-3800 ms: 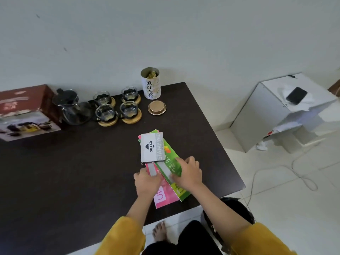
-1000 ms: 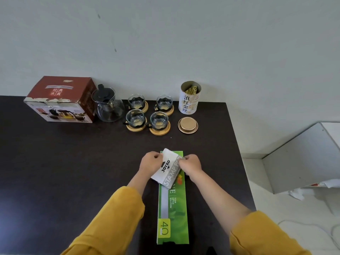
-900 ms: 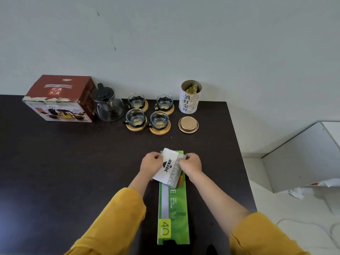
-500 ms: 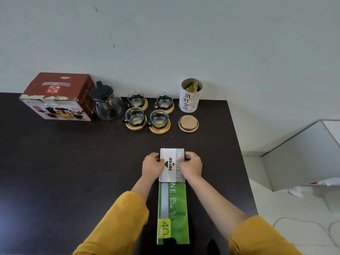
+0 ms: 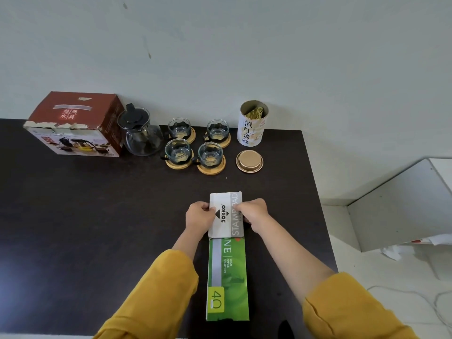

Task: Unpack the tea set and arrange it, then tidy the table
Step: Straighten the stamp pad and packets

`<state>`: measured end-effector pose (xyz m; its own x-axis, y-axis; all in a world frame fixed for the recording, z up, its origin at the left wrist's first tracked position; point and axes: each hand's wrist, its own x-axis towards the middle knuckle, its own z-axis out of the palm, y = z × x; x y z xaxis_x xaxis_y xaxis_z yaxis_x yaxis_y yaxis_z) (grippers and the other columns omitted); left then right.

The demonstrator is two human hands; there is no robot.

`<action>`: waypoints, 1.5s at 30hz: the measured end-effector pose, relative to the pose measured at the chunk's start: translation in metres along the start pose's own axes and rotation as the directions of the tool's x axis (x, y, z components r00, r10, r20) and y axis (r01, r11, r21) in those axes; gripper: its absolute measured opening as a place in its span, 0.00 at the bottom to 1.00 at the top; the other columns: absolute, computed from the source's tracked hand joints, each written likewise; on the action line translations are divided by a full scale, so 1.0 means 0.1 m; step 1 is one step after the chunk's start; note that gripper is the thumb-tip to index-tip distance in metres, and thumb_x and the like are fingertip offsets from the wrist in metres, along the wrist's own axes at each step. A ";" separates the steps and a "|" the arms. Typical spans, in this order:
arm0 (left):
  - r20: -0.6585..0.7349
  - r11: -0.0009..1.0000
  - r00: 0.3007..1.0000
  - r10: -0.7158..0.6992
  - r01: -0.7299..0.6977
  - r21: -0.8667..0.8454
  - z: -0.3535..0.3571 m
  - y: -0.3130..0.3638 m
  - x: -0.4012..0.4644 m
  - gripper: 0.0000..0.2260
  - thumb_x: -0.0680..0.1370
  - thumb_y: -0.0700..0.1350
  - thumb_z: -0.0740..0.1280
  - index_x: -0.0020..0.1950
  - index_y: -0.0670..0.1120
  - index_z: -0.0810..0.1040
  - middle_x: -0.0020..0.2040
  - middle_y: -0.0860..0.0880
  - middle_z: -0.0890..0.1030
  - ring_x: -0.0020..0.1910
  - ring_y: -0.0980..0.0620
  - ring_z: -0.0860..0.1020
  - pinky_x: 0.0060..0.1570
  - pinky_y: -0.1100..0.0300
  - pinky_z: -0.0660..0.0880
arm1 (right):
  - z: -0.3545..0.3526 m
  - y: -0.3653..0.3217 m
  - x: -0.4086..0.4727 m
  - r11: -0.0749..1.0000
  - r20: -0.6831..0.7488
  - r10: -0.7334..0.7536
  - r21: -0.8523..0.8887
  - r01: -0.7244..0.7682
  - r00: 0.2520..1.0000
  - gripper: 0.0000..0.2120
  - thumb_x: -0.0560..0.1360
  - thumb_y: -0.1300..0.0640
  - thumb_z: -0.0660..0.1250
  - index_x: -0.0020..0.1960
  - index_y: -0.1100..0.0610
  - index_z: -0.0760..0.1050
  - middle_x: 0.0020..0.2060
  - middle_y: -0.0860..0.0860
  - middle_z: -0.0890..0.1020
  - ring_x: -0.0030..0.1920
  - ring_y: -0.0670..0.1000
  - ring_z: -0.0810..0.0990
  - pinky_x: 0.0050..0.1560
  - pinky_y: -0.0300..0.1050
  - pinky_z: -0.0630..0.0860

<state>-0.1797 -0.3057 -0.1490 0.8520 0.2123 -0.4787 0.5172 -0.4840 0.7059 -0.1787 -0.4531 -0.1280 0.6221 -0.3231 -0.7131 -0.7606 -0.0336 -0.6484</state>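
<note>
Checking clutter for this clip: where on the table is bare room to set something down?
Bare: the wide stretch left of the left hand, below the red box. Crowded: the back edge, teapot, cups, tea tin.

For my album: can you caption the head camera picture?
Both hands square a white stamp-pad box on a green box, tea set behind.

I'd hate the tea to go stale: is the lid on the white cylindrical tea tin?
No, the white cylindrical tea tin stands open, and its round gold lid lies on the dark table before it.
</note>
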 end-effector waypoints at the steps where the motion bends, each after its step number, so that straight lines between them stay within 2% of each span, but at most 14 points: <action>1: 0.001 1.000 1.000 -0.002 0.003 -0.015 0.00 -0.01 0.01 0.10 0.76 0.43 0.67 0.56 0.42 0.80 0.51 0.46 0.82 0.52 0.48 0.79 0.51 0.55 0.75 | -0.01 -0.01 -0.01 1.000 0.019 0.001 -0.004 -0.001 1.000 0.13 0.70 0.63 0.73 0.53 0.63 0.77 0.42 0.55 0.81 0.37 0.49 0.78 0.29 0.41 0.69; 4: 0.010 0.998 1.000 -0.015 0.016 -0.068 -0.01 -0.04 0.02 0.07 0.76 0.42 0.66 0.53 0.43 0.80 0.49 0.46 0.82 0.49 0.48 0.80 0.49 0.54 0.77 | 0.01 -0.02 -0.04 0.999 0.086 -0.019 -0.038 0.022 0.996 0.11 0.73 0.60 0.70 0.55 0.60 0.78 0.44 0.53 0.82 0.37 0.47 0.78 0.30 0.40 0.67; 7: 0.010 0.993 1.000 -0.018 0.019 -0.114 -0.03 -0.04 0.01 0.03 0.77 0.41 0.66 0.46 0.46 0.79 0.45 0.47 0.82 0.47 0.48 0.80 0.48 0.53 0.77 | 0.05 -0.01 -0.04 0.999 0.119 -0.049 -0.012 0.051 0.992 0.17 0.73 0.58 0.70 0.58 0.58 0.70 0.52 0.55 0.80 0.46 0.51 0.81 0.33 0.43 0.71; 10: 0.009 0.988 0.999 -0.050 0.051 -0.145 -0.01 -0.03 0.01 0.03 0.77 0.41 0.65 0.45 0.46 0.79 0.44 0.47 0.82 0.46 0.48 0.80 0.48 0.52 0.77 | 0.03 0.01 -0.04 0.998 0.117 -0.068 0.009 0.068 0.991 0.16 0.74 0.59 0.70 0.58 0.57 0.68 0.51 0.55 0.80 0.44 0.50 0.81 0.34 0.44 0.74; 12: 0.013 0.982 0.996 -0.083 0.084 -0.171 0.02 0.02 0.01 0.04 0.77 0.42 0.65 0.48 0.44 0.79 0.45 0.47 0.82 0.46 0.48 0.80 0.48 0.52 0.78 | -0.02 0.03 0.00 0.997 0.113 -0.066 0.052 0.061 0.991 0.16 0.74 0.60 0.70 0.58 0.57 0.69 0.49 0.55 0.80 0.45 0.52 0.82 0.42 0.50 0.80; 15: 0.003 0.982 0.996 -0.084 0.084 -0.170 0.13 0.17 -0.01 0.05 0.77 0.45 0.66 0.45 0.45 0.80 0.44 0.47 0.82 0.45 0.48 0.80 0.47 0.53 0.78 | -0.17 0.01 0.10 0.992 0.098 -0.056 0.115 0.045 0.994 0.16 0.73 0.60 0.71 0.58 0.57 0.71 0.49 0.56 0.81 0.47 0.55 0.83 0.50 0.57 0.80; 20: -0.025 0.982 1.000 -0.008 0.004 -0.187 0.44 0.65 0.00 0.05 0.76 0.46 0.67 0.47 0.45 0.80 0.45 0.49 0.82 0.47 0.50 0.79 0.51 0.53 0.77 | -0.63 -0.19 0.31 0.980 0.010 -0.138 0.146 0.135 0.990 0.16 0.72 0.60 0.72 0.58 0.59 0.74 0.50 0.56 0.82 0.48 0.54 0.83 0.51 0.54 0.81; 26: -0.034 0.970 0.994 0.102 -0.107 -0.219 0.95 1.38 0.11 0.08 0.75 0.45 0.69 0.50 0.43 0.82 0.46 0.48 0.83 0.48 0.49 0.80 0.54 0.51 0.77 | -1.30 -0.60 0.65 0.951 -0.108 -0.252 0.155 0.267 0.962 0.14 0.72 0.63 0.73 0.56 0.61 0.77 0.47 0.55 0.83 0.42 0.48 0.83 0.38 0.39 0.77; 31: -0.020 0.964 0.984 0.177 -0.177 -0.197 1.34 1.92 0.42 0.13 0.77 0.45 0.67 0.58 0.40 0.79 0.51 0.49 0.81 0.49 0.51 0.78 0.51 0.58 0.74 | -1.70 -0.96 1.10 0.945 -0.136 -0.282 0.132 0.299 0.950 0.12 0.71 0.64 0.73 0.55 0.61 0.79 0.43 0.53 0.84 0.41 0.49 0.83 0.38 0.39 0.77; 36: -0.066 0.970 0.974 0.216 -0.222 -0.098 1.66 2.26 0.79 0.08 0.78 0.46 0.65 0.44 0.44 0.80 0.41 0.49 0.81 0.42 0.49 0.79 0.41 0.58 0.71 | -1.87 -1.27 1.59 0.946 -0.136 -0.308 0.065 0.319 0.941 0.06 0.71 0.62 0.74 0.43 0.54 0.79 0.42 0.51 0.84 0.43 0.51 0.84 0.47 0.48 0.81; 38: -0.098 0.972 0.972 0.212 -0.220 -0.081 1.76 2.33 0.92 0.10 0.78 0.46 0.63 0.39 0.44 0.77 0.38 0.47 0.80 0.38 0.49 0.76 0.41 0.57 0.71 | -1.85 -1.36 1.77 0.942 -0.134 -0.328 0.023 0.334 0.935 0.09 0.71 0.62 0.74 0.38 0.50 0.77 0.41 0.52 0.84 0.44 0.53 0.84 0.51 0.51 0.81; 41: -0.120 0.975 0.971 0.205 -0.213 -0.062 1.90 2.33 1.13 0.13 0.78 0.46 0.61 0.37 0.41 0.76 0.38 0.42 0.80 0.41 0.43 0.77 0.44 0.50 0.75 | -1.81 -1.45 1.99 0.943 -0.127 -0.329 0.001 0.331 0.936 0.04 0.71 0.62 0.74 0.44 0.56 0.81 0.43 0.54 0.84 0.45 0.54 0.84 0.51 0.50 0.80; 42: -0.117 0.976 0.973 0.201 -0.209 -0.054 1.93 2.34 1.17 0.13 0.78 0.46 0.60 0.37 0.42 0.76 0.39 0.41 0.79 0.41 0.42 0.77 0.45 0.48 0.76 | -1.79 -1.47 2.05 0.946 -0.125 -0.322 0.000 0.325 0.938 0.07 0.70 0.61 0.74 0.48 0.58 0.81 0.45 0.54 0.84 0.45 0.53 0.84 0.51 0.49 0.80; 45: -0.141 0.976 0.969 0.205 -0.213 -0.050 1.94 2.38 1.24 0.10 0.79 0.44 0.59 0.41 0.42 0.75 0.42 0.42 0.79 0.44 0.42 0.77 0.46 0.51 0.74 | -1.76 -1.53 2.18 0.949 -0.121 -0.312 -0.001 0.314 0.942 0.09 0.70 0.61 0.74 0.50 0.60 0.81 0.45 0.54 0.85 0.43 0.52 0.84 0.48 0.47 0.81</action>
<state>0.0327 -0.5590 -0.1418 0.9426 0.2262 -0.2455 0.3268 -0.4754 0.8168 0.0402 -0.6848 -0.1372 0.8013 -0.4082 -0.4373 -0.5267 -0.1347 -0.8393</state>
